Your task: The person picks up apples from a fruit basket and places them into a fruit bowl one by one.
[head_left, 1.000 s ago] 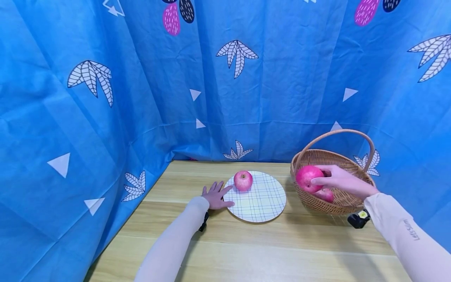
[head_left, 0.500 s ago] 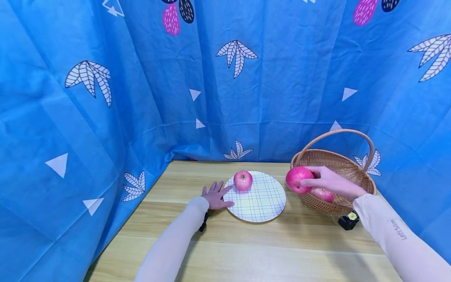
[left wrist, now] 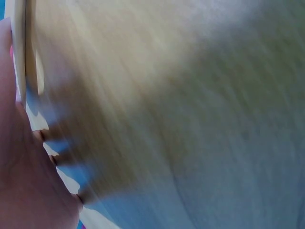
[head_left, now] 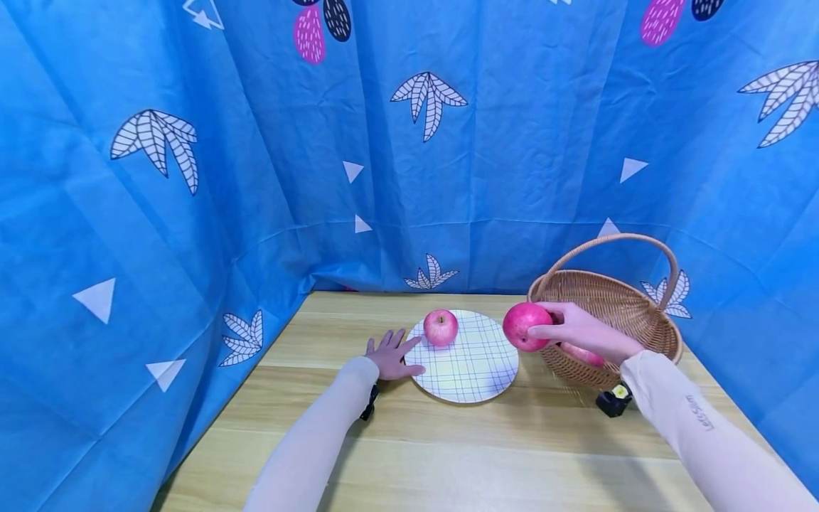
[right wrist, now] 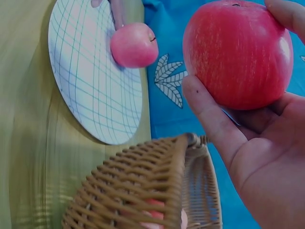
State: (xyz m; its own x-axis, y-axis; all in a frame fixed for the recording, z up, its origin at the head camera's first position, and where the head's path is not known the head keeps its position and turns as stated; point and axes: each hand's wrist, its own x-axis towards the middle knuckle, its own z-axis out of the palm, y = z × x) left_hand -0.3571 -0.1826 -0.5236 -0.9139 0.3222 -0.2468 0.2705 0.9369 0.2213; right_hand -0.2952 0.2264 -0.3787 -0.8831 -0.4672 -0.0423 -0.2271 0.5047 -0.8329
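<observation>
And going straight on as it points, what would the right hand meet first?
Probably the apple on the plate; height is unclear, so the right hand and held apple may pass above.

The plate (head_left: 475, 371) lay on the table (head_left: 461, 462), left of the basket (head_left: 601, 302), before the curtain (head_left: 525, 142). The first apple (head_left: 441, 328) sat on the plate's left half, the second apple (head_left: 584, 355) in the basket, the third apple (head_left: 525, 327) in the right hand (head_left: 579, 331). The left hand (head_left: 390, 358) lay at the plate's left edge.
</observation>
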